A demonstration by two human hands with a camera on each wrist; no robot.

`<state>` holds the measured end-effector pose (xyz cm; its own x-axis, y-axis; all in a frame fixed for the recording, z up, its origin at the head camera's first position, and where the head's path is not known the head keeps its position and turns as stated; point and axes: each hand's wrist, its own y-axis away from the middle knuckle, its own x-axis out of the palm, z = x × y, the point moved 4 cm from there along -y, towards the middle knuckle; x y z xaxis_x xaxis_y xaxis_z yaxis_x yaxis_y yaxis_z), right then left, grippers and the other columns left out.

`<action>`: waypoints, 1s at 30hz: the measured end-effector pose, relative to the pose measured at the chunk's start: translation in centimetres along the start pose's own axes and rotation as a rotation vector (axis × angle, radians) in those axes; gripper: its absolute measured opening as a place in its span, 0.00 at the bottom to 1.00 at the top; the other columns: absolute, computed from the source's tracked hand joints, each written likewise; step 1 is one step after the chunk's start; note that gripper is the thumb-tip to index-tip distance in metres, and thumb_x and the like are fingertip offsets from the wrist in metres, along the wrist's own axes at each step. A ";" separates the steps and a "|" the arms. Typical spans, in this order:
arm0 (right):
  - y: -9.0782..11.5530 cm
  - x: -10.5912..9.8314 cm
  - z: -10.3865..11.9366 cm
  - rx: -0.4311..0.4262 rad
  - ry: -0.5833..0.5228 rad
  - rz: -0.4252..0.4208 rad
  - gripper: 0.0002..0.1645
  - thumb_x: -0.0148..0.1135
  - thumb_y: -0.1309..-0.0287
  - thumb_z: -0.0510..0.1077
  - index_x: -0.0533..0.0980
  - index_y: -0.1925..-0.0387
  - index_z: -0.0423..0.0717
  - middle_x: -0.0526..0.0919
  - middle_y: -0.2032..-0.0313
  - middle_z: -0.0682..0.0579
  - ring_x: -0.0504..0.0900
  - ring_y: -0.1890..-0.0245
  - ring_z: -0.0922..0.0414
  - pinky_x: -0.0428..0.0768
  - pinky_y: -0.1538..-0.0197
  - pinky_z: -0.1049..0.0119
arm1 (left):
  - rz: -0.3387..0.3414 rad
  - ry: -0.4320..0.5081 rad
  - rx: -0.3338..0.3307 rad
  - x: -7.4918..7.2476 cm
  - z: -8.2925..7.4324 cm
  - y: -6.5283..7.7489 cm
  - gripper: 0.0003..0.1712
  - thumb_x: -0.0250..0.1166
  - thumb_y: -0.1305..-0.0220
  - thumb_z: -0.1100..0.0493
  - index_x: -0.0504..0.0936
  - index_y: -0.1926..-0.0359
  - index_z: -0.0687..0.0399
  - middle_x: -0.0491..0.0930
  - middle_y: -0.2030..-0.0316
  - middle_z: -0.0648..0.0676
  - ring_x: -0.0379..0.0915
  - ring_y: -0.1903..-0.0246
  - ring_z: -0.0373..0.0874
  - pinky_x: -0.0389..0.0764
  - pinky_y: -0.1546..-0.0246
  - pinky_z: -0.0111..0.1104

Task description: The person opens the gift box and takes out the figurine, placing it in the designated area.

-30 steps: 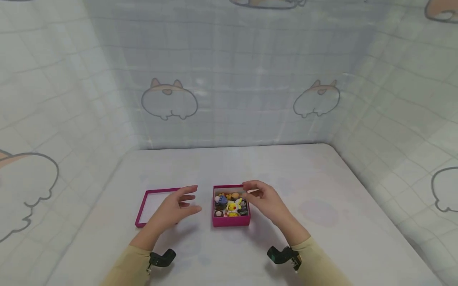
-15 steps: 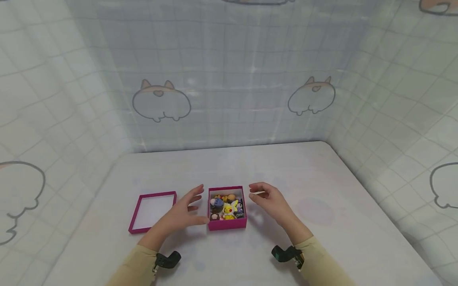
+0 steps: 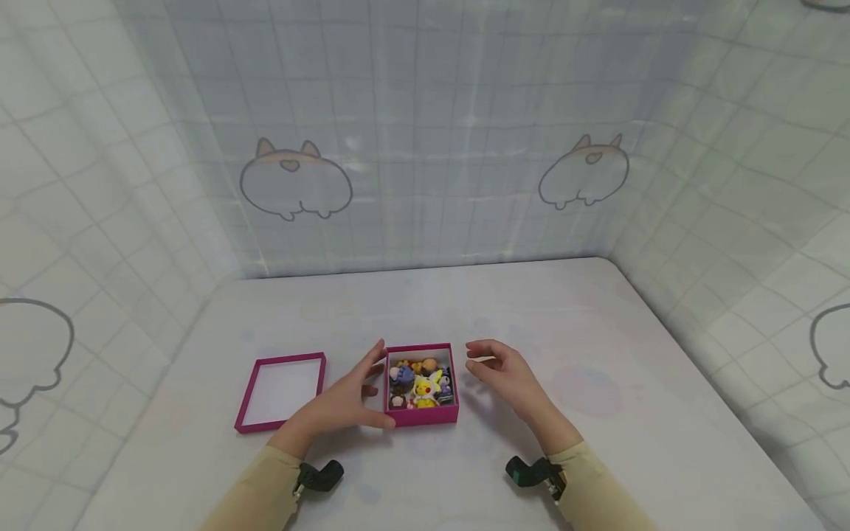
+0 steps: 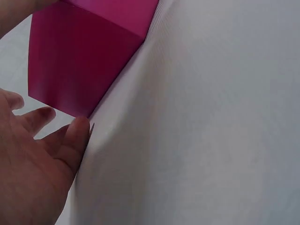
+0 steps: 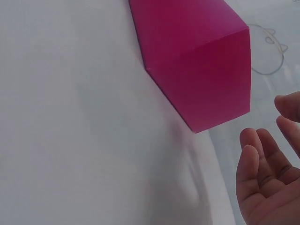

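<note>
In the head view an open magenta box (image 3: 421,417) stands on the table, packed with several small toy figures. Among them are a yellow Pikachu-like figure (image 3: 425,392) in front and a blue figure (image 3: 401,375) behind it. My left hand (image 3: 335,405) spans the box's left side, thumb at the front corner and fingers spread toward the back. In the left wrist view its fingertips (image 4: 80,125) lie right by the box's lower corner. My right hand (image 3: 506,375) hovers off the right side, fingers loosely bent, a gap between it and the box wall (image 5: 206,84).
The box's lid (image 3: 285,387) lies left of the box, white inside up, partly behind my left hand. A white cloth covers the table (image 3: 531,302). Grid-patterned curtains (image 3: 438,147) with cartoon animals rise at the back and both sides.
My left hand has moved right, from over the lid to the box's left side. My right hand has drawn away from above the box's right rim to beside it. The view has shifted slightly.
</note>
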<state>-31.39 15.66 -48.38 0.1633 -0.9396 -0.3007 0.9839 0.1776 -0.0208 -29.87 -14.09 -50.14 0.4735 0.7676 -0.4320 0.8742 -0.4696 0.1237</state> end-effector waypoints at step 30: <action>-5.0 2.6 5.3 -0.353 0.563 0.314 0.21 0.68 0.39 0.51 0.82 0.47 0.46 0.83 0.54 0.51 0.79 0.59 0.51 0.80 0.60 0.59 | -0.071 -0.031 -0.004 -0.3 0.4 -3.3 0.75 0.82 0.62 0.38 0.41 0.21 0.38 0.47 0.24 0.45 0.49 0.27 0.48 0.69 0.36 0.46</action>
<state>-35.46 10.77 -44.05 0.2777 -0.5532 -0.7854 0.7995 0.5864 -0.1304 -32.94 -13.01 -50.80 0.4065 0.7853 -0.4669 0.9060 -0.4126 0.0949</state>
